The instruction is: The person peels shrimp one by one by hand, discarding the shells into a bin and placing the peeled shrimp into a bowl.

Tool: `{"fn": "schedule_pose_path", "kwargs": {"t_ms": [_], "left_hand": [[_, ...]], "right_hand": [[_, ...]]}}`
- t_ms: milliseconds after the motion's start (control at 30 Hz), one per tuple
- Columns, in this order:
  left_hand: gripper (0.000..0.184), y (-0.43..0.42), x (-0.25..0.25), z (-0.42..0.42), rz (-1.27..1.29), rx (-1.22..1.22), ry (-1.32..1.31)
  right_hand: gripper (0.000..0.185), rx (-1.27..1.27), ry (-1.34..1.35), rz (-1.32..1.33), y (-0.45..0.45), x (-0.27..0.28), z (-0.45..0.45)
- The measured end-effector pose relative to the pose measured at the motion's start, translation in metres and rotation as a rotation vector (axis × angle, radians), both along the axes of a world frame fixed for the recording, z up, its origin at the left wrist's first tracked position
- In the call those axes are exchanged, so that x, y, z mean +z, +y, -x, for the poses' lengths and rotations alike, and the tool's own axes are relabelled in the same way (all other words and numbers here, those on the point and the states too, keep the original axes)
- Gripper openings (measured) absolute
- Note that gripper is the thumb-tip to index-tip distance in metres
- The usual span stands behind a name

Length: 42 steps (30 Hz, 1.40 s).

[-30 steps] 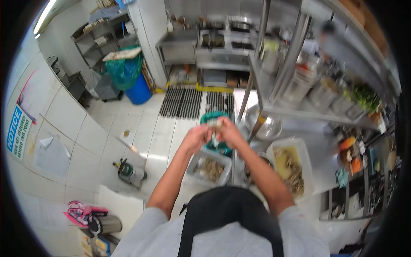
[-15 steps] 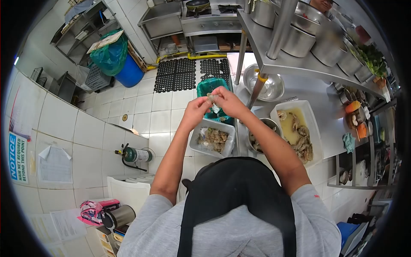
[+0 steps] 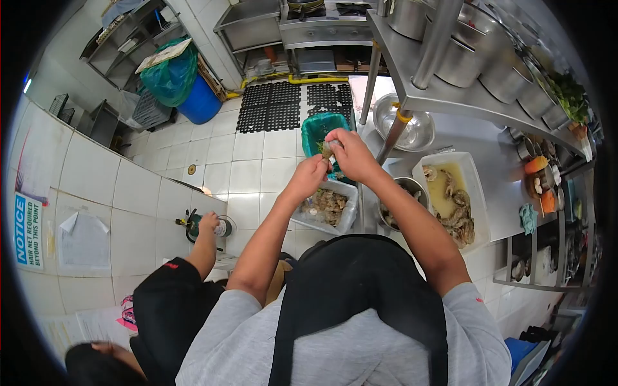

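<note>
Both of my hands are closed on a small greyish shrimp (image 3: pixel 327 151), in front of my chest. My left hand (image 3: pixel 311 174) pinches its lower end, and my right hand (image 3: pixel 348 154) grips the upper end. Behind them is a bin lined with green plastic (image 3: pixel 313 126). Below my hands, a white tub (image 3: pixel 349 220) holds a heap of shrimp pieces. To the right, a metal bowl (image 3: pixel 421 190) is partly hidden by my right forearm. Farther right, a large white container (image 3: pixel 477 186) holds whole shrimp in yellowish liquid.
A co-worker in black (image 3: pixel 168 302) stands close on my left, one arm reaching forward. An empty steel bowl (image 3: pixel 412 132) sits on the steel table (image 3: pixel 499 186). Above it, a metal shelf (image 3: pixel 444 100) carries pots. A blue barrel (image 3: pixel 203 103) stands at the back left.
The co-worker has come into view on the left, hiding part of the fire extinguisher. My left hand is now lower relative to my right, and the view has shifted slightly.
</note>
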<state>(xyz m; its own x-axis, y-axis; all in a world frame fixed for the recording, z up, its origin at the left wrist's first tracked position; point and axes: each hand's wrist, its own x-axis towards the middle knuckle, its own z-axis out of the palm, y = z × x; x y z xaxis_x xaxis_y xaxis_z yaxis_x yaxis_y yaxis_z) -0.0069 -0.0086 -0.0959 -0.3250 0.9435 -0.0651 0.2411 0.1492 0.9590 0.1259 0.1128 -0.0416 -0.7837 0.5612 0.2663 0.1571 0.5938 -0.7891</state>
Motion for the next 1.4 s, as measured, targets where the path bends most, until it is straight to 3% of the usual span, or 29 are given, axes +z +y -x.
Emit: {"fn": "schedule_pose_path", "kwargs": {"t_ms": [333, 600, 833, 1000, 1100, 1233, 1400], "left_hand": [[0.027, 0.015, -0.015, -0.023, -0.204, 0.148, -0.181], [0.022, 0.003, 0.003, -0.057, -0.251, 0.149, -0.275], [0.029, -0.001, 0.0, -0.068, -0.197, 0.355, -0.053], [0.032, 0.001, 0.017, -0.075, -0.124, 0.466, 0.159], [0.034, 0.006, 0.019, -0.077, -0.209, 0.423, 0.376], [0.032, 0.009, 0.021, -0.083, -0.091, 0.259, 0.54], [0.029, 0.002, 0.005, -0.069, -0.01, 0.222, 0.539]], "right_hand": [[0.023, -0.035, 0.158, -0.226, -0.01, 0.006, -0.022], [0.024, -0.075, 0.182, -0.166, -0.014, 0.006, -0.048], [0.024, 0.057, 0.179, -0.259, -0.023, 0.012, -0.06], [0.025, 0.011, 0.218, -0.28, -0.019, 0.013, -0.074], [0.026, -0.042, 0.26, -0.248, -0.02, 0.007, -0.085], [0.024, -0.116, 0.269, -0.233, -0.017, -0.009, -0.108], [0.02, -0.269, 0.184, -0.207, -0.007, 0.009, -0.171]]}}
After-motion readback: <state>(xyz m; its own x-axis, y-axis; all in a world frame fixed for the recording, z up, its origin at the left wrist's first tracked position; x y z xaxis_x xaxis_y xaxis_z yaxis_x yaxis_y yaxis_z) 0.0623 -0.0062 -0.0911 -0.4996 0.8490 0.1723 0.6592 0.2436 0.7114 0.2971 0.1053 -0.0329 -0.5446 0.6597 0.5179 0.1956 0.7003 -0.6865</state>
